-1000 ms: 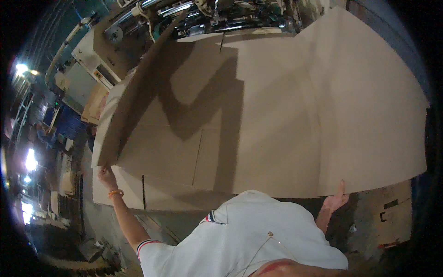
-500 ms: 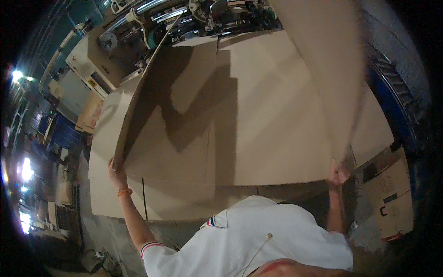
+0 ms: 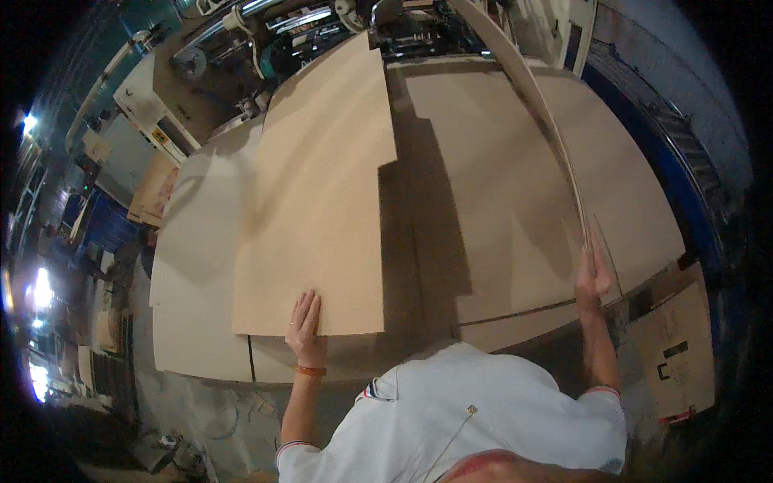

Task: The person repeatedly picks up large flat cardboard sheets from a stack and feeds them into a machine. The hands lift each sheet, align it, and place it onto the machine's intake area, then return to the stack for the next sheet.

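Under the left hand point(image 3: 306, 328), a large cardboard sheet point(image 3: 322, 201) is lying flat on the stack of cardboard point(image 3: 499, 193), its near edge running just beneath the fingers. The left grip is lying wide and flat, palm down, pressing on that near edge rather than closing round it. Beyond this grip the sheet is stretching away toward the machine point(image 3: 266, 40), with a stepped notch cut into its right edge.

At the right hand point(image 3: 594, 274), a second cardboard sheet point(image 3: 531, 105) is standing on edge, seen almost end-on as a thin curved line rising away from the grip toward the machine. The right grip is holding this sheet near its lower corner, fingers extended along the face; how tightly they are closing I cannot tell.

Between the two grips the top of the stack is lying open and shadowed. Left of the left grip, the stack is reaching out to its own left edge, with the floor point(image 3: 201, 410) below it. Right of the right grip, a smaller cardboard piece with slots point(image 3: 676, 354) is sitting near, and a blue rail point(image 3: 684, 201) is running along the stack's far side, narrowing the room there.
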The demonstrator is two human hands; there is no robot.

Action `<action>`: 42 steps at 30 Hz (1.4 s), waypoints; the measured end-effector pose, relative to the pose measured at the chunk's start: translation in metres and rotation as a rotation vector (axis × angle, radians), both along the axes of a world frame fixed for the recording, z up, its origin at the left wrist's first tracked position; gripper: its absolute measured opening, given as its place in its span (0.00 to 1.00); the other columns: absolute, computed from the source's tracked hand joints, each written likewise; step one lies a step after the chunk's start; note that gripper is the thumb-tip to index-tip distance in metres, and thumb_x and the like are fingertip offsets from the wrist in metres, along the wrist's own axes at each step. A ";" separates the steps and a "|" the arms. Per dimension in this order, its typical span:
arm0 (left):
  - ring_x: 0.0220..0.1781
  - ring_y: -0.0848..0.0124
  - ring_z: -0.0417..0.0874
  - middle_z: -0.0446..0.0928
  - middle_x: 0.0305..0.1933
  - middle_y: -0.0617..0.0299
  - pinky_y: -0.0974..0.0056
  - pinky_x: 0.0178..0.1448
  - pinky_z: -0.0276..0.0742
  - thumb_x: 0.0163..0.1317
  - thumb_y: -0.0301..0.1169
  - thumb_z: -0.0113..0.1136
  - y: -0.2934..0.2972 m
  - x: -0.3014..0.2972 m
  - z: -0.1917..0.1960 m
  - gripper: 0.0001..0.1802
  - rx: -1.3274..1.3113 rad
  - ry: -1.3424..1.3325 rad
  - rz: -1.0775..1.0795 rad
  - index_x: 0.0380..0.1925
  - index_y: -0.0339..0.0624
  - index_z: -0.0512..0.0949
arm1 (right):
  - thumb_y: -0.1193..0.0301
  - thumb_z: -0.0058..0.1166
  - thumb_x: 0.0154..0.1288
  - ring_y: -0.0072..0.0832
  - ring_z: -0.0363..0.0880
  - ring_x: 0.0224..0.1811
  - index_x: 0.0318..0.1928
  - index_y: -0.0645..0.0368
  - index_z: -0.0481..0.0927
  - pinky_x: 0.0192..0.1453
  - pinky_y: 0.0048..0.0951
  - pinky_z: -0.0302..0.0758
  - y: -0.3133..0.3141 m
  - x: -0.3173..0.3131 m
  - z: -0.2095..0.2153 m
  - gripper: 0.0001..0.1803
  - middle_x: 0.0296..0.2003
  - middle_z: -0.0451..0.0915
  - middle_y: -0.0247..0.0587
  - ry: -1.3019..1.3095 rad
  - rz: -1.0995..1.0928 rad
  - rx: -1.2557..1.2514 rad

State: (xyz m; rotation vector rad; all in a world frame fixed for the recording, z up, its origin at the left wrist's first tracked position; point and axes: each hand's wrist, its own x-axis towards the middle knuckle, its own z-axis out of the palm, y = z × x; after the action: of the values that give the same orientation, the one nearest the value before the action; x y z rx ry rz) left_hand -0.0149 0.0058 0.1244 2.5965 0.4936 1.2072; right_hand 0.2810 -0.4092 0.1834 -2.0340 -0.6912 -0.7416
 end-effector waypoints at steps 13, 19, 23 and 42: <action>0.55 0.55 0.82 0.81 0.52 0.50 0.56 0.58 0.77 0.63 0.35 0.57 0.054 -0.028 0.062 0.20 0.027 -0.221 0.188 0.51 0.36 0.79 | 0.86 0.50 0.47 0.36 0.84 0.33 0.54 0.59 0.81 0.39 0.33 0.78 0.049 0.002 0.123 0.30 0.41 0.85 0.44 -0.451 -0.068 -0.339; 0.66 0.58 0.72 0.73 0.64 0.57 0.59 0.70 0.66 0.50 0.16 0.57 0.021 0.019 0.039 0.32 -0.085 0.152 -0.064 0.59 0.48 0.76 | 0.87 0.48 0.47 0.38 0.82 0.50 0.60 0.58 0.76 0.51 0.33 0.78 0.001 0.077 0.044 0.34 0.51 0.81 0.43 -0.520 -0.027 -0.317; 0.68 0.56 0.69 0.69 0.67 0.55 0.47 0.71 0.61 0.58 0.24 0.56 -0.008 0.055 -0.041 0.25 0.055 0.181 -0.302 0.58 0.49 0.74 | 0.88 0.49 0.46 0.43 0.75 0.59 0.60 0.55 0.76 0.60 0.36 0.75 0.015 0.047 -0.047 0.35 0.58 0.76 0.45 -0.191 0.156 -0.207; 0.71 0.61 0.66 0.68 0.68 0.62 0.45 0.74 0.54 0.59 0.32 0.56 -0.024 0.053 -0.095 0.27 0.021 0.491 -0.360 0.62 0.55 0.72 | 0.80 0.55 0.49 0.39 0.71 0.64 0.51 0.57 0.81 0.66 0.54 0.63 0.018 0.036 -0.167 0.24 0.57 0.78 0.41 -0.211 0.396 -0.664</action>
State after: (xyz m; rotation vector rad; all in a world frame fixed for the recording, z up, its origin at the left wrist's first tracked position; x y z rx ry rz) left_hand 0.0380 -0.0178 0.0295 2.8307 0.0803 0.4640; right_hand 0.3169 -0.3908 0.0167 -2.2935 -1.5753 -0.5317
